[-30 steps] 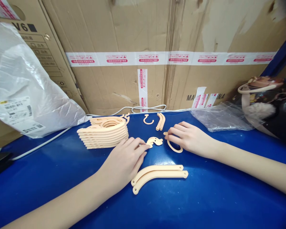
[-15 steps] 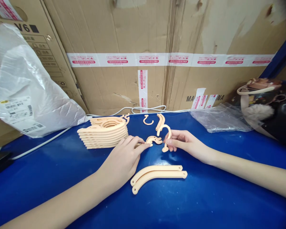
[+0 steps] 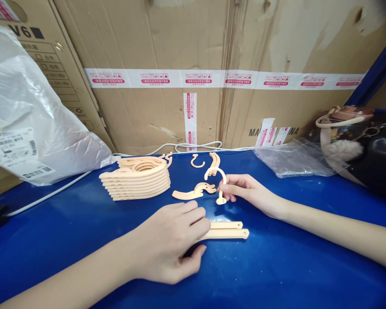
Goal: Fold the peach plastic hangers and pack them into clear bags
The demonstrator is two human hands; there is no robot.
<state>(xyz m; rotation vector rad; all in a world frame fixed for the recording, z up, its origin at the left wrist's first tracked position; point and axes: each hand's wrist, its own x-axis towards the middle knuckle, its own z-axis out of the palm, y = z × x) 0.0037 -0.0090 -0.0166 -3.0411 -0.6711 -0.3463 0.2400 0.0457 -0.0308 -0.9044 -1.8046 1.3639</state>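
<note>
My right hand (image 3: 244,191) pinches a cream plastic hanger hook (image 3: 224,182), held upright with its curve at the top and its round foot down. My left hand (image 3: 167,240) lies over two curved hanger arms (image 3: 228,233) on the blue table, thumb apart from the fingers. It covers the arms' left ends, and no grip on them shows. Just beyond that hand, a cream hanger centre piece with an arm (image 3: 188,195) lies flat. A stack of folded cream hangers (image 3: 138,184) stands to its left.
Farther back on the blue table (image 3: 292,257) lie a loose hook (image 3: 198,165) and several short curved pieces (image 3: 215,161). A white cable (image 3: 167,148) runs along the cardboard boxes (image 3: 157,116). A white parcel bag (image 3: 51,120) is at left; a clear plastic bag (image 3: 296,161) and dark bag (image 3: 373,154) at right.
My left hand has let go of the hanger centre piece and moved toward me, over the two curved arms. My right hand still holds the hook, nearly in place.
</note>
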